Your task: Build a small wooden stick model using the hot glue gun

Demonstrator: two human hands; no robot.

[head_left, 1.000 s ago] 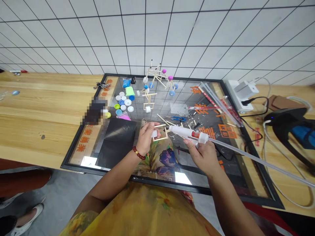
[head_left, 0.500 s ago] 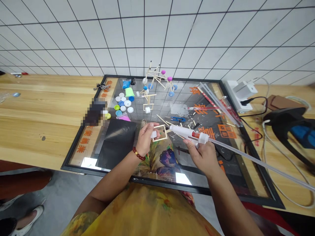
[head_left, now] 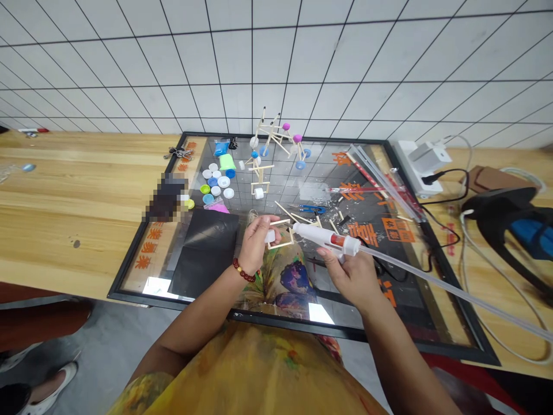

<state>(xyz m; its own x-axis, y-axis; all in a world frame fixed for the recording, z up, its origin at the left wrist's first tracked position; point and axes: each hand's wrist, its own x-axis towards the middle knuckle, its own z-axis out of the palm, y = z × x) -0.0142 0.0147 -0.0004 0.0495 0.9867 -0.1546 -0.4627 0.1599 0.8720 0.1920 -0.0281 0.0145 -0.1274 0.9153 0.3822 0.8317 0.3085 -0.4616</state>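
My left hand [head_left: 256, 242] pinches a small square frame of pale wooden sticks [head_left: 281, 245] with a white block [head_left: 270, 236] at its left side. In my right hand [head_left: 354, 274] is a white hot glue gun [head_left: 322, 236], its nozzle at the frame's upper right corner; whether it touches I cannot tell. A long clear glue stick [head_left: 415, 268] runs out of the gun's back end. Beyond my hands, a stick model [head_left: 259, 176] with a white block stands on the glass board [head_left: 254, 325]. Blue-handled snips [head_left: 313, 209] and loose sticks [head_left: 302, 218] lie near the nozzle.
Stick figures with pink balls [head_left: 285, 138] stand against the tiled wall. Small tubs and lids [head_left: 223, 181] sit left of them, above a black sheet [head_left: 205, 248]. Glue sticks [head_left: 384, 178], a power strip [head_left: 417, 170] and cables are to the right. Another person's foot [head_left: 56, 386] shows lower left.
My right hand has brought the glue gun slightly left, so its nozzle is now at the frame's right corner. My left hand and the frame have hardly moved.
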